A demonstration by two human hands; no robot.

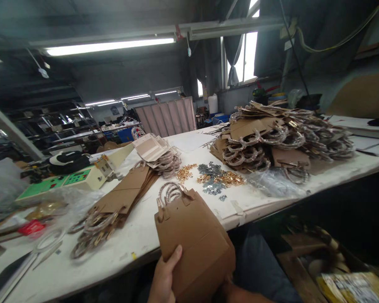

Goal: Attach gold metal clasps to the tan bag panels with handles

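Observation:
My left hand (164, 275) grips the left edge of a brown handbag panel (197, 240), its thumb lying on the front face. The panel is tilted over the table's front edge, with plastic-wrapped handles (172, 191) fixed at its top. At the lower right edge of the panel is my right hand (232, 290), dark and partly cut off by the frame, its fingers mostly hidden. Beyond the panel lie small gold clasp pieces (232, 179) and grey metal plates (212, 170) in loose heaps on the white table (139, 235).
Brown panels with wrapped handles form a tall pile (271, 134) at the right and a smaller stack (126, 189) at the left. A clear plastic bag (274, 183) lies before the pile. A green-topped machine (78, 179), scissors and a tape roll (50, 240) occupy the left side.

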